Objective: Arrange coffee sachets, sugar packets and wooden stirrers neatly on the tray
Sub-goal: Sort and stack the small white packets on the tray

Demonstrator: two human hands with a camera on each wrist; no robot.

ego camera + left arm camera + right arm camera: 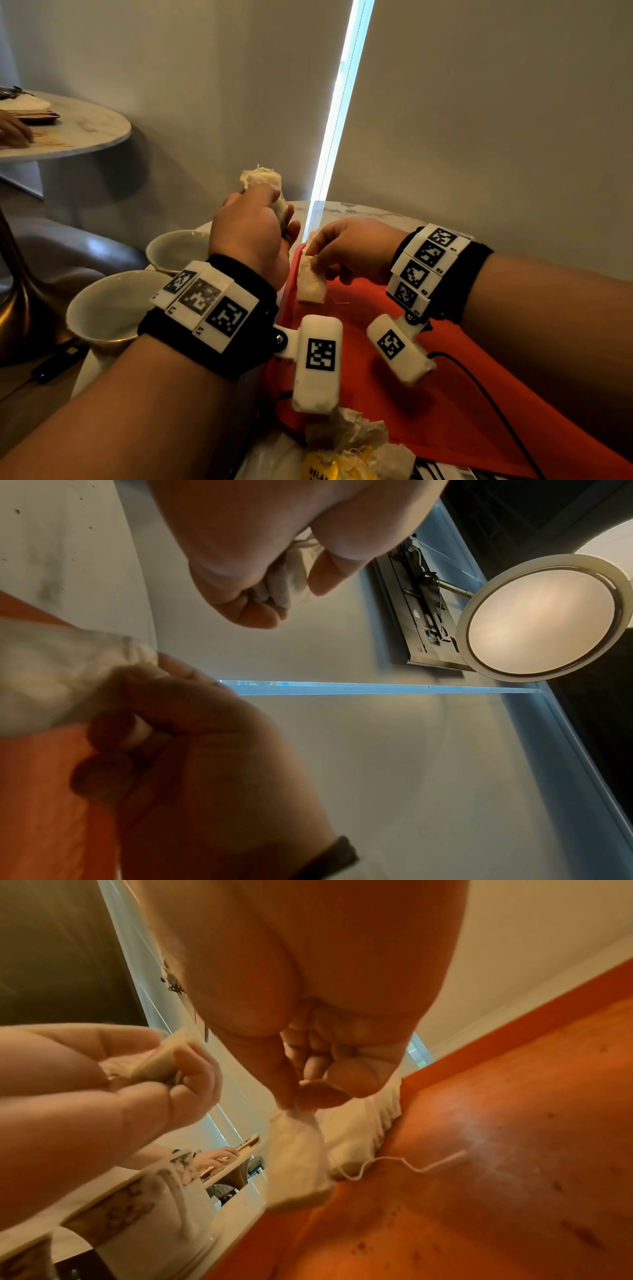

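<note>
Left hand [248,236] raised above the worktop [356,209], grip closed round a bunch of pale sachets [263,181]. Right hand [352,253] pinches one sachet [310,284] by its top edge; it hangs over the orange tray's [376,394] far left corner. Another sachet lies there. Two cups [113,308] stand left of tray.

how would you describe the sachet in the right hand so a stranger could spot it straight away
Find the orange tray on the marble table, then its far left corner, where two hands meet. The right hand pinches a pale cloth-like sachet by its top, so that it hangs over the tray. Unlike the bundle gripped in the left hand, it dangles singly, lower down.
</note>
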